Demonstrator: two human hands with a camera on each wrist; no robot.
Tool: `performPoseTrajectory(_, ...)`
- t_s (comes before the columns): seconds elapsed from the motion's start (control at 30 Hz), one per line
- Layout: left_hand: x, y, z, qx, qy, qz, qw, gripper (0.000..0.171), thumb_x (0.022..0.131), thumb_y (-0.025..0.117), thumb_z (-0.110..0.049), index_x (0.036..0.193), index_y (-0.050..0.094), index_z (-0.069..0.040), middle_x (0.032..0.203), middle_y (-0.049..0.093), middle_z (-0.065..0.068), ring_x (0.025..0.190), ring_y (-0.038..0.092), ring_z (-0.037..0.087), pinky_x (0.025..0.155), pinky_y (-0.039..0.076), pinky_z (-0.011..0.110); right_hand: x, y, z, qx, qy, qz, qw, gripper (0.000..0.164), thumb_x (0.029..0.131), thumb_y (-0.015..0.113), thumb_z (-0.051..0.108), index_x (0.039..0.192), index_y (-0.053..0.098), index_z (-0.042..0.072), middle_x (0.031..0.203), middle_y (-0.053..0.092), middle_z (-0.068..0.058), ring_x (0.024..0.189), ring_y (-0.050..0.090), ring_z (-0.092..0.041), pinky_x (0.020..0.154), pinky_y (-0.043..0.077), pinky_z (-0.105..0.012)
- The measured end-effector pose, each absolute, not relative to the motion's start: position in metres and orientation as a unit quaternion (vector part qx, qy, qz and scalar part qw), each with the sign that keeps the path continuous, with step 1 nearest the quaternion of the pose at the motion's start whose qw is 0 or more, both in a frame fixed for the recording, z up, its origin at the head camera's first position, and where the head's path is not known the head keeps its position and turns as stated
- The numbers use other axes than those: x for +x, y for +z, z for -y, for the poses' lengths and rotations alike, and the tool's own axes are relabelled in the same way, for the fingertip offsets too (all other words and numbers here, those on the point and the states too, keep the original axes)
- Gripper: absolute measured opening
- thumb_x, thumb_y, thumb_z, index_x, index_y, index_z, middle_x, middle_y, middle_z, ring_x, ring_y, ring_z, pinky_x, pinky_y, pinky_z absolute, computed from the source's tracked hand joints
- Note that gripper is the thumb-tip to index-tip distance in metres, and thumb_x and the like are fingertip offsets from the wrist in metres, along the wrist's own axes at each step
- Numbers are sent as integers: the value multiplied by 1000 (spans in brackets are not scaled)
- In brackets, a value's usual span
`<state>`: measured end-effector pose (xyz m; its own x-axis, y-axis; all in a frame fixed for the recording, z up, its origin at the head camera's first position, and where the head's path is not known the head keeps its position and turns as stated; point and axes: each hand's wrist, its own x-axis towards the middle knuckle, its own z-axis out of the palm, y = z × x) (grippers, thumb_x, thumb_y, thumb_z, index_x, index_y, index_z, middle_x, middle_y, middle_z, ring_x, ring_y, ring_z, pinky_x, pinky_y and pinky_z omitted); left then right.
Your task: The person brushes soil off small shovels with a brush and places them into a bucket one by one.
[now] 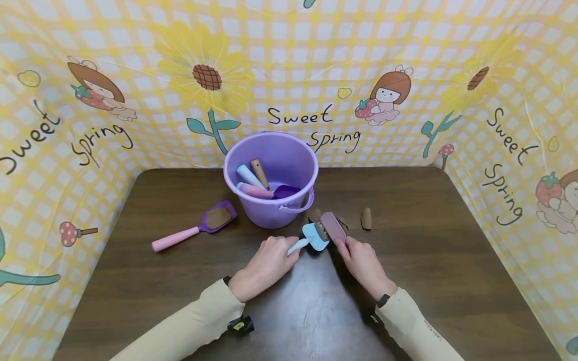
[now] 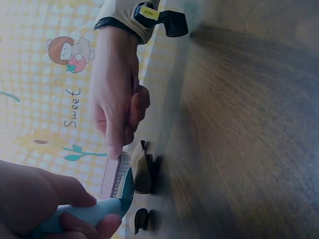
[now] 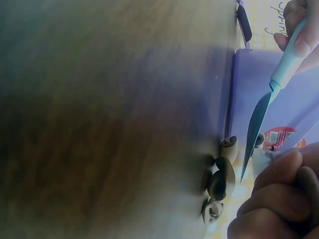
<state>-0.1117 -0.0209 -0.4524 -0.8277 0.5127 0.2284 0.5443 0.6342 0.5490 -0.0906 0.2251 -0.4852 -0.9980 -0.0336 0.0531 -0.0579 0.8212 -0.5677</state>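
Head: brown table (image 1: pixel 311 311), yellow-checked cloth (image 1: pixel 284 65)

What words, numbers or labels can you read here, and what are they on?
"Sweet Spring": patterned cloth, several times.
Too small: red sticker with barcode, on purple bucket.
Too blurred: yellow labels on black wrist devices.
Too blurred: dark marks, perhaps lettering, on right sleeve.
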Motion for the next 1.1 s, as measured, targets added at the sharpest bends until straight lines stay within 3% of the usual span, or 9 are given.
performPoseTrajectory(0.13, -113, -452, 21, -292, -314, 903, 21, 16, 93, 72, -2, 82, 61, -8, 65, 46, -2, 56, 46, 13, 50, 44, 31, -90, -484, -225, 22, 304, 952, 33, 29, 107, 60, 23, 85, 60, 5, 64, 47, -1, 53, 46, -16, 49, 41, -30)
performPoseTrajectory(0.4, -114, -450, 21, -291, -320, 902, 13, 36, 93, 68, -1, 71, 43, -13, 66, 27, -6, 59, 34, 11, 50, 37, 27, -86, -483, -218, 96, 284, 954, 33, 27, 104, 66, 22, 83, 57, 9, 63, 44, 3, 53, 47, -13, 51, 43, -29)
performPoseTrajectory(0.6, -112, -451, 20, -292, -325, 899, 20, 33, 93, 69, -1, 73, 47, -13, 66, 32, -5, 59, 37, 11, 51, 40, 29, -88, -486, -218, 75, 274, 956, 70, 29, 104, 65, 20, 79, 56, 9, 64, 50, -1, 55, 53, -20, 54, 48, -38)
performPoseTrajectory(0.8, -112, -452, 20, -292, -328, 898, 30, 28, 93, 71, -2, 76, 51, -12, 66, 37, -4, 59, 41, 12, 51, 43, 30, -90, -485, -220, 47, 283, 956, 60, 34, 107, 61, 21, 76, 54, 8, 61, 41, 1, 52, 45, -18, 50, 42, -34)
performPoseTrajectory(0.97, -112, -453, 20, -291, -324, 900, 32, 29, 92, 72, -3, 75, 51, -12, 65, 38, -4, 58, 42, 13, 51, 43, 31, -93, -485, -225, 27, 280, 958, 53, 35, 108, 58, 22, 77, 54, 7, 61, 42, 0, 52, 46, -20, 49, 42, -35)
performPoseTrajectory(1.1, -112, -453, 20, -291, -324, 900, 31, 19, 92, 72, -3, 80, 60, -9, 66, 46, -2, 58, 45, 13, 51, 45, 32, -96, -484, -231, 10, 285, 957, 48, 36, 109, 57, 22, 77, 52, 6, 61, 43, -1, 51, 46, -19, 48, 41, -33)
